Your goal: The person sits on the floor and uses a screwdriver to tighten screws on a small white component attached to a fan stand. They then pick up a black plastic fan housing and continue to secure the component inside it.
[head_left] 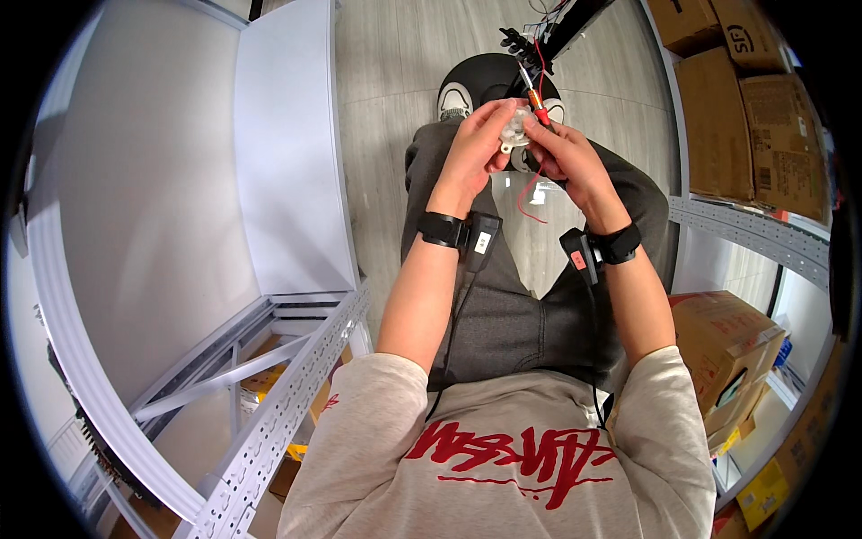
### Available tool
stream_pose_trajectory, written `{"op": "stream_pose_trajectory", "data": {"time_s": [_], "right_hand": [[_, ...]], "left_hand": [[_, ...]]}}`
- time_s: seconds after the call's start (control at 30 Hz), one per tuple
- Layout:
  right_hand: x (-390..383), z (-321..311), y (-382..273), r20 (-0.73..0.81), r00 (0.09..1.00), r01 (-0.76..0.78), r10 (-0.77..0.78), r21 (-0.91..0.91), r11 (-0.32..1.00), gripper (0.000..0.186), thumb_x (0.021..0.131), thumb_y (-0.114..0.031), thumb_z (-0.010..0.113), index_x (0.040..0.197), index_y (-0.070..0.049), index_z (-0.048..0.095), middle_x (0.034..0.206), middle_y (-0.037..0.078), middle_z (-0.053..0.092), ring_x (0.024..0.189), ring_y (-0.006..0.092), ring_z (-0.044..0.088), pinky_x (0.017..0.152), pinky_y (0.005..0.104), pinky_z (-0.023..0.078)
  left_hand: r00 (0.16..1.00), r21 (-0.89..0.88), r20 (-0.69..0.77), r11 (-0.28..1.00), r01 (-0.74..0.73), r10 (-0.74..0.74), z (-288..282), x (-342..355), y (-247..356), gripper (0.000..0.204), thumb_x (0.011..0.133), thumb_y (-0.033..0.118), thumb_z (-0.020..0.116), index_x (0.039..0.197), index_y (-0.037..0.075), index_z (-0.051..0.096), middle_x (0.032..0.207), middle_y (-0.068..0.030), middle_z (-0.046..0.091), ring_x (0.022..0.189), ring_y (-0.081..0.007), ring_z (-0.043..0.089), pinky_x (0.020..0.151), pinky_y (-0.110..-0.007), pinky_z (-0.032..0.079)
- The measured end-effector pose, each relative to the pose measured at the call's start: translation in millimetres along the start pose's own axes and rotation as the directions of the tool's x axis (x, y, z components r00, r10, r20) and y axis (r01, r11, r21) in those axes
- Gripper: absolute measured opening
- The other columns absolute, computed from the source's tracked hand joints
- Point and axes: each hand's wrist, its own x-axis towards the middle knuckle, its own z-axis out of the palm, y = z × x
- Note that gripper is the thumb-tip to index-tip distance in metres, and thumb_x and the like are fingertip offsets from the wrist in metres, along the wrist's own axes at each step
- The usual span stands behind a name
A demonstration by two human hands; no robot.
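Between my two hands, above my knees, is a small clear plastic part (514,133) with a little ring-shaped tab at its lower edge. My left hand (476,148) grips it from the left, fingers closed and thumb on top. The thumb of my right hand (567,160) presses on its other side, and those fingers are curled. A slim tool (536,101) with a silver pointed end and an orange and red body rises beside the right fingers; whether they hold it is hidden. Below the right hand a thin red wire (537,199) dangles.
Ahead stands a black stand (575,31) with clips and wires, near a black round base (489,70). A white panel (287,135) and perforated metal frame (296,377) flank my left. Metal shelving with cardboard boxes (714,126) lines my right; another carton (718,346) sits lower.
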Motion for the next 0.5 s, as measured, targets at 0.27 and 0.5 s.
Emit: {"op": "stream_pose_trajectory", "data": {"time_s": [0.27, 0.5], "right_hand": [[-3.0, 6.8, 1.5, -0.079, 0.974, 0.199, -0.211, -0.141, 0.97, 0.033, 0.089, -0.04, 0.072, 0.09, -0.007, 0.066, 0.067, -0.009, 0.051, 0.057, 0.0006, 0.041, 0.049, 0.0191, 0.028], [-4.2, 7.1, 4.0, -0.106, 0.936, 0.296, -0.336, -0.277, 0.914, 0.033, 0.09, -0.035, 0.072, 0.097, -0.003, 0.067, 0.069, -0.009, 0.053, 0.064, 0.001, 0.044, 0.054, 0.0196, 0.033]], "left_hand": [[0.987, 0.028, -0.014, 0.986, -0.163, 0.163, -3.7, 4.8, -11.3, 0.028, 0.096, 0.033, 0.063, 0.107, 0.007, 0.066, 0.085, 0.0036, 0.059, 0.068, -0.0035, 0.051, 0.055, -0.02, 0.039], [0.969, -0.041, 0.102, 0.974, -0.222, 0.225, -14.8, 9.3, -13.1, 0.026, 0.098, 0.024, 0.06, 0.11, 0.001, 0.064, 0.104, -0.0055, 0.067, 0.096, -0.0132, 0.062, 0.086, -0.029, 0.047]]}}
